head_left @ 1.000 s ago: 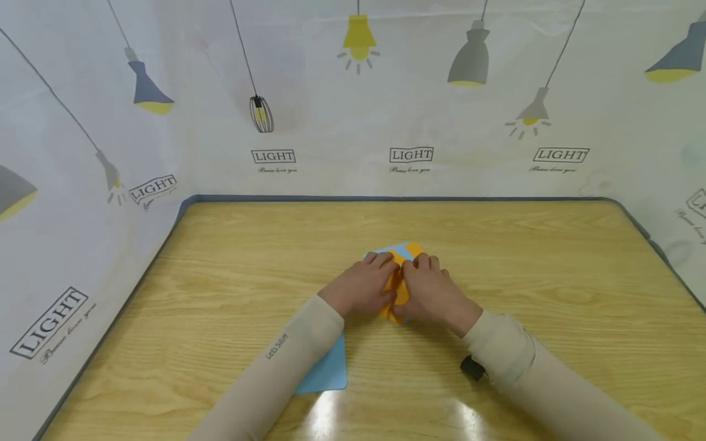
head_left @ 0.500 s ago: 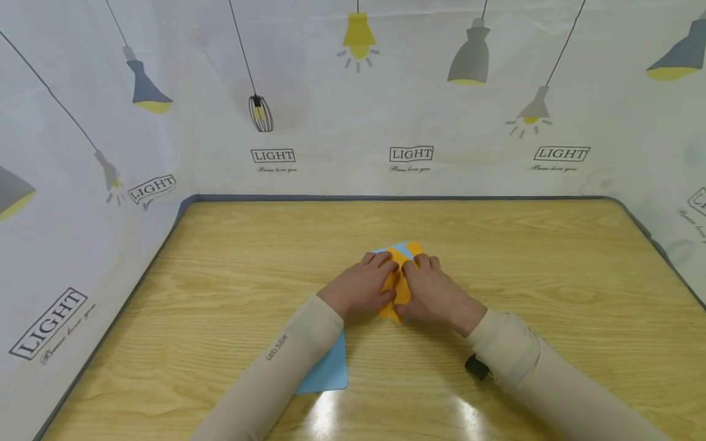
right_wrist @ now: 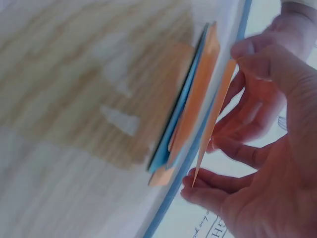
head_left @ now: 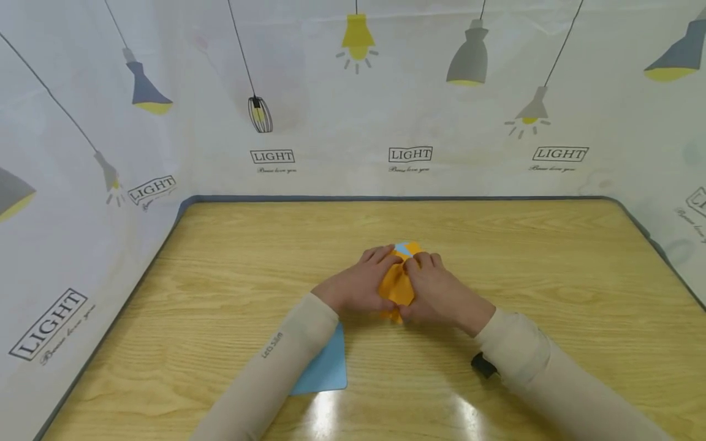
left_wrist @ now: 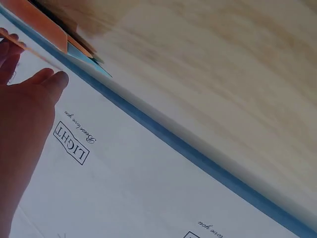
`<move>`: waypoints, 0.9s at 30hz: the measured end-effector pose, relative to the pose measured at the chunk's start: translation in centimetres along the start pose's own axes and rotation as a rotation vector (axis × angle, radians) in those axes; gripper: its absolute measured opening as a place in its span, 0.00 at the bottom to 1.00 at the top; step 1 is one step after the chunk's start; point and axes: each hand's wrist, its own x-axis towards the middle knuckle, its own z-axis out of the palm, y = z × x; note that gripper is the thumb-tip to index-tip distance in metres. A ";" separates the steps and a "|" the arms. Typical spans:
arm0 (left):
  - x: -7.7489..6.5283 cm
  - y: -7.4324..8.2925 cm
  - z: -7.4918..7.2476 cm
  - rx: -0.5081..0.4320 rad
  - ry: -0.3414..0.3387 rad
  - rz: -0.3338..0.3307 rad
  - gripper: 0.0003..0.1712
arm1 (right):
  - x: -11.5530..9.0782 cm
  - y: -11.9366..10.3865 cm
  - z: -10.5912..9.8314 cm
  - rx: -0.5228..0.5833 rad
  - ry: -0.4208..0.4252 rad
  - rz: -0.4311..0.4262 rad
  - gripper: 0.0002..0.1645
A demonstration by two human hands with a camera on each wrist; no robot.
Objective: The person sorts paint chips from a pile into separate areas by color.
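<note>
An orange sheet of paper [head_left: 398,285] is held up between both hands at the middle of the table. My left hand [head_left: 355,286] grips its left side, while my right hand [head_left: 441,296] pinches the right side. From the right wrist the sheet [right_wrist: 216,116] appears nearly edge-on, with fingers and thumbs at its two ends. It is above a small stack of orange and blue sheets [right_wrist: 195,101] on the table; a light blue part [head_left: 402,248] of this stack shows past the fingertips in the head view. The left wrist view catches the left hand [left_wrist: 27,114] only partly.
A blue rounded-corner sheet [head_left: 325,369] lies under the left forearm. Beside the right sleeve is a small black object [head_left: 483,365]. A white lamp-printed backdrop [head_left: 342,122] surrounds the wooden table [head_left: 248,245] at the back and sides.
The orange sheet has come up off the stack and faces the camera more. My left hand's fingers have spread along its edge, and my right wrist has shifted slightly right.
</note>
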 end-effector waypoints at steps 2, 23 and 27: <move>0.1 0.1 -0.2 -0.045 -0.007 0.019 0.45 | -0.3 0.3 -0.3 0.045 0.001 0.000 0.43; 0.2 5.2 0.9 -0.041 -0.023 0.154 0.40 | -6.8 3.6 -2.6 0.301 -0.078 -0.100 0.29; 0.0 7.0 1.0 -0.017 -0.074 0.185 0.40 | -9.3 4.6 -3.6 0.341 -0.136 -0.085 0.29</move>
